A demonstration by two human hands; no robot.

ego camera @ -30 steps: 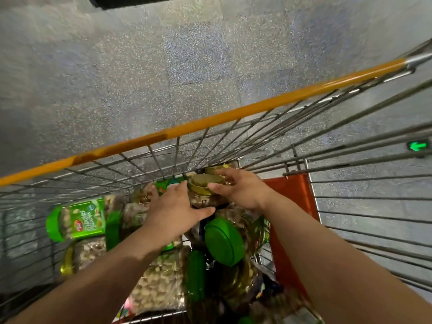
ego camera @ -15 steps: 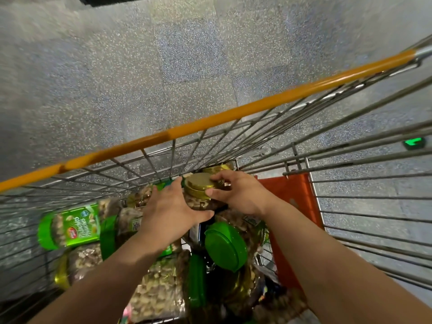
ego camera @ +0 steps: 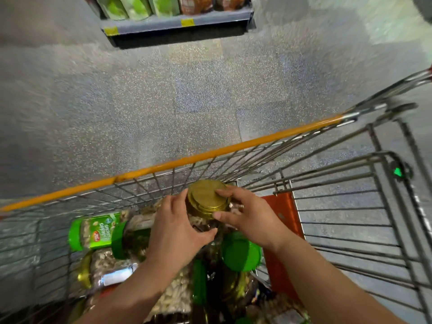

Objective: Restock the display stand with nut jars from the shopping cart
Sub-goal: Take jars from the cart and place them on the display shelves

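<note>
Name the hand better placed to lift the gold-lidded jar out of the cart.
Left. The left hand wraps the body of the gold-lidded jar, while the right hand only pinches its lid rim.

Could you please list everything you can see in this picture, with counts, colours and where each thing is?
Gold-lidded nut jar: one, gold lid, clear body, upright in the cart, held between both hands.
Green-lidded jars: at least three, one with a green label lying at the left of the cart, one lid facing up beside the right wrist; the pile is too blurred to count exactly.
Shopping cart: one, grey wire, orange rail along the far edge, orange-red flap at the right.
Shelf: one, grey, across the floor at the top, holding green and brown packs.
Floor: grey speckled tiles.
Hands: left hand grips the jar's body; right hand grips its lid.
</note>
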